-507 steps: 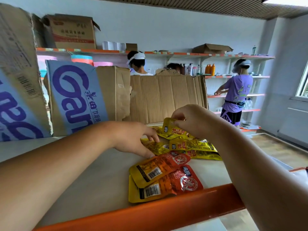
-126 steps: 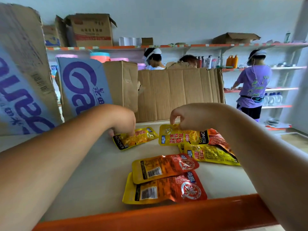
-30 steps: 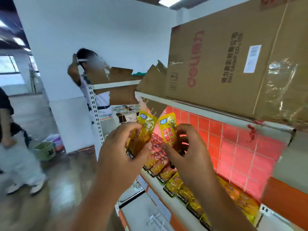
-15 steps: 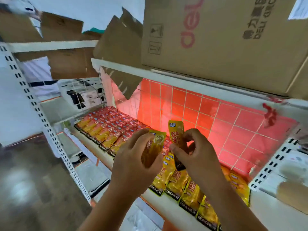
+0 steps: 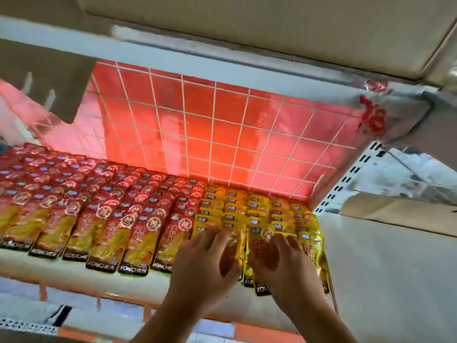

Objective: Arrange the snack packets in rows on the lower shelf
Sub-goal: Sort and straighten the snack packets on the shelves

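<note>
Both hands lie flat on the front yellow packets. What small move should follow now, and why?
Probably nudge the two front yellow packets straight into their columns, then lift the hands away. The left hand and right hand press on them with straight fingers, and their lower edges seem slightly uneven.

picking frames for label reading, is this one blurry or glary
Head view: motion blur throughout, worst at the white upper shelf edge; head view: the glowing red grid back panel tints the glossy red-and-yellow foil snack packets, which show glare.
</note>
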`<state>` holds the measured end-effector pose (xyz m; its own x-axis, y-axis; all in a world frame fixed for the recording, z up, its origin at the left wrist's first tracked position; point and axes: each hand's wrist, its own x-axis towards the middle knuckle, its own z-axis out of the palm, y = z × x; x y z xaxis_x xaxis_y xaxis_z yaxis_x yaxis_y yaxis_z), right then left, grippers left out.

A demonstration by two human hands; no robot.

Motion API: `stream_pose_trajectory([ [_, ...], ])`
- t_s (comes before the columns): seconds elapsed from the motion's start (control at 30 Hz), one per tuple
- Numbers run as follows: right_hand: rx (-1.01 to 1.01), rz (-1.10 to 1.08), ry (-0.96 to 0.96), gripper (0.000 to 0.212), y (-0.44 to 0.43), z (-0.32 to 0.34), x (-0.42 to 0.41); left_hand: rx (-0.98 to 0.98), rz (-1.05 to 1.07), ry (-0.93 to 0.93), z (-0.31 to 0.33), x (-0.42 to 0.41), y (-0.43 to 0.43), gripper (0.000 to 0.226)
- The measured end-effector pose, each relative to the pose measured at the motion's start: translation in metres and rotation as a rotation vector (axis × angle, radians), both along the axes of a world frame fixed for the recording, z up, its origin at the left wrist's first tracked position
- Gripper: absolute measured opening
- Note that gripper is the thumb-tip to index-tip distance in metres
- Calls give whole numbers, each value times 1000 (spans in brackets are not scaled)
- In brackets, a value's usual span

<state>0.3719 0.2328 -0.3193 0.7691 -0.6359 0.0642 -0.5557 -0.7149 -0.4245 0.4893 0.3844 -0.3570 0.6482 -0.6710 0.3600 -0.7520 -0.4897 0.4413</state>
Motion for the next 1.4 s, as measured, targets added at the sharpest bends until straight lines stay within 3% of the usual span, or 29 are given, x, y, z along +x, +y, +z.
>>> stream_pose_trajectory([
  [0.43,-9,-84,47,51,4,-28,-13,53,-27,28,-23,1,-28,43],
  [0.87,-15,-87,85,54,6,-40,-9,78,-122,-127,-31,4,-17,45],
  [1.4,-70,-85,86,55,8,-47,-3,91,-187,-94,-32,2,-2,40],
])
